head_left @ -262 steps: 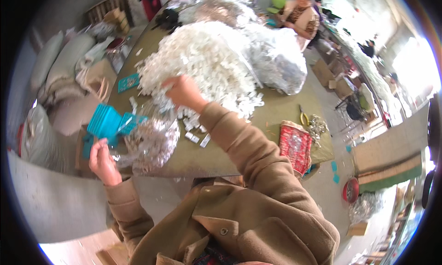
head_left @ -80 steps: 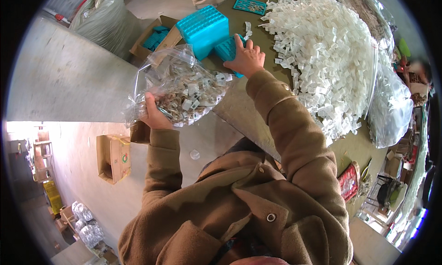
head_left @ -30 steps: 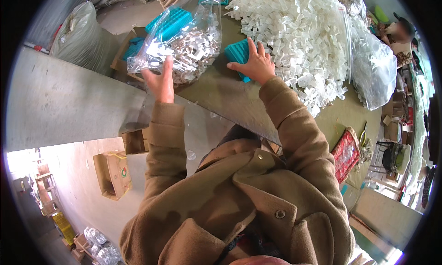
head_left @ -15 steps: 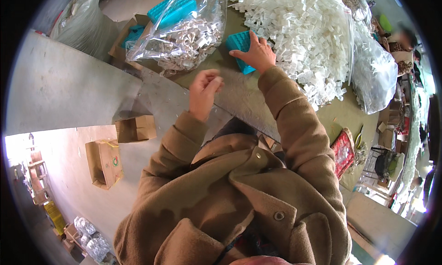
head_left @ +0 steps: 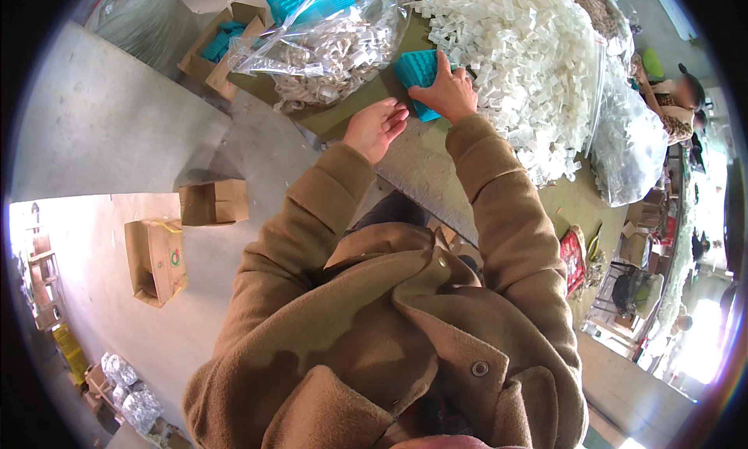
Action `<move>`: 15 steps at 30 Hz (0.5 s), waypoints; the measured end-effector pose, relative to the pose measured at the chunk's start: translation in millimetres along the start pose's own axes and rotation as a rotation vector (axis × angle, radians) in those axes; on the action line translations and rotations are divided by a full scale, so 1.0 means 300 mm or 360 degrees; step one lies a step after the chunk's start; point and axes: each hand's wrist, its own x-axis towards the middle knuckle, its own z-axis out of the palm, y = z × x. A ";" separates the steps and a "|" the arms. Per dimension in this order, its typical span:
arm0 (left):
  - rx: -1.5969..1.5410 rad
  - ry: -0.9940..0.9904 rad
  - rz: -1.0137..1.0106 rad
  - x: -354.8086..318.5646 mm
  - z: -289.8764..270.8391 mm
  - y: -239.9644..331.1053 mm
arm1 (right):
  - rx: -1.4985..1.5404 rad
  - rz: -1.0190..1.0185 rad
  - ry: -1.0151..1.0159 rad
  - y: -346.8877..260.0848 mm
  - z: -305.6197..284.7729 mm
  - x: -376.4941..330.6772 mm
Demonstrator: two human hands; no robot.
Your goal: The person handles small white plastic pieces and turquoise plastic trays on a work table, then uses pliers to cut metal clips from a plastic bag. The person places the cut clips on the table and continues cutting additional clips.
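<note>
A turquoise block (head_left: 417, 68) with a ridged, bumpy top lies on the greenish table, beside the heap of small pale translucent pieces (head_left: 530, 67). My right hand (head_left: 453, 93) rests over its right side, thumb and forefinger spread across it in a grip. To the left, my left hand (head_left: 376, 129) hovers near the table edge with its fingers loosely bent and apart; nothing shows in it. Beyond that hand lies a clear plastic bag (head_left: 335, 55) of whitish-brown pieces, with larger turquoise blocks (head_left: 312, 1) behind it.
A cardboard box (head_left: 204, 67) holding turquoise items stands left of the bag. Two cardboard boxes (head_left: 156, 262) sit on the floor at left. Right of the heap is a clear bag (head_left: 629, 157). A red patterned item (head_left: 573, 258) lies nearer me. Another person (head_left: 678, 98) is at far right.
My left hand has moved right, closer to the turquoise block, and its fingers have loosened. My right hand stays on the block. The whole view has shifted slightly.
</note>
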 end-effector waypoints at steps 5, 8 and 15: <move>-0.0029 0.0007 0.0072 0.028 0.020 0.011 | -0.0055 -0.0005 0.0017 -0.009 0.001 0.006; -0.0049 -0.0017 0.0075 0.045 0.027 0.019 | -0.0106 -0.0005 0.0005 -0.012 -0.002 0.012; -0.0120 -0.0030 0.0036 0.077 0.047 0.024 | -0.0090 -0.0011 -0.0069 -0.003 -0.008 0.034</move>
